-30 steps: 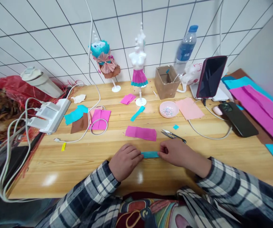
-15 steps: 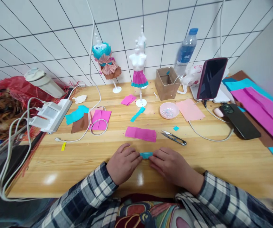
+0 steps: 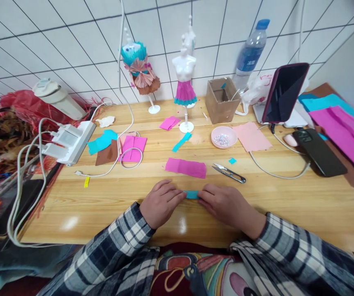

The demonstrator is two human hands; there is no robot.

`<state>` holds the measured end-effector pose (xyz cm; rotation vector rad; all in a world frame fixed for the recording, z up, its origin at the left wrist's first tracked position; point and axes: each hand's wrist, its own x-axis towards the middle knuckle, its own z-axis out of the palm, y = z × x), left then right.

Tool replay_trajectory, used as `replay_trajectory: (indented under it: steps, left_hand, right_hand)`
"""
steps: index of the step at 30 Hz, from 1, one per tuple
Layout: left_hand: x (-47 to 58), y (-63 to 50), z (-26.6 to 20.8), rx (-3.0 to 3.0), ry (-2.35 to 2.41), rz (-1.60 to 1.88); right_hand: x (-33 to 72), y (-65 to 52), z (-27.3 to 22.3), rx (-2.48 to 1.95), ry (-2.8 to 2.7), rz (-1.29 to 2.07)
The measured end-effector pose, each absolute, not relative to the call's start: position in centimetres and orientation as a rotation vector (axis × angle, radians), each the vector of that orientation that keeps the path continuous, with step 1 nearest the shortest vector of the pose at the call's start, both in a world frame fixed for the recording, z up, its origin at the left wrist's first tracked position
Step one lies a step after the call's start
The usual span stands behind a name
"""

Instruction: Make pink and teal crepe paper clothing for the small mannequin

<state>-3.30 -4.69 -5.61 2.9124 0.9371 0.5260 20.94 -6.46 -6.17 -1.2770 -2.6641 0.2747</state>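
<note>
The clearest printing is on the plastic bottle point(image 3: 251, 53), well beyond the magenta strip point(image 3: 185, 167) and off to its right: its blue label point(image 3: 247, 61) bears white characters, too small to read with certainty. A white plastic bag point(image 3: 258, 88), also beyond the magenta strip on the right, shows some red print, partly hidden and unreadable. The yellow tag point(image 3: 86, 181), well to the left of the magenta strip and slightly nearer the person, is too small to make out.

Both forearms, in plaid sleeves, angle inward across the near edge of the tabletop point(image 3: 102, 213), and the hands meet on the near side of the magenta strip. There a short turquoise strip point(image 3: 192, 195) lies between them, apart from the magenta strip and roughly in line with its right half. The left hand point(image 3: 163, 204) is palm down, fingers bent and together, its fingertips gripping the turquoise strip's left end. The right hand point(image 3: 229, 205), back upward and knuckles bent, pinches the other end; the thumbs are mostly hidden. Only the middle of the turquoise strip shows.

Just right of the magenta strip lie the snips point(image 3: 229, 173), blades pointing toward it. Directly beyond it stands a white mannequin point(image 3: 184, 70) in a magenta skirt with turquoise trim.
</note>
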Motion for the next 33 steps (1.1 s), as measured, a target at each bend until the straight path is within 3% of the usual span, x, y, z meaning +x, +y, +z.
replay_trajectory:
  steps: [18,33]
  left_hand:
    - [-3.6,-4.4,-5.5,2.812,1.007,0.534]
    - [-2.3,-4.1,-5.4,2.770,1.177,0.598]
  right_hand:
    - [21.1,-6.3,-5.8,-1.254,-2.667,0.234]
    - [20.8,-5.6,-5.1,-1.427,-2.517,0.498]
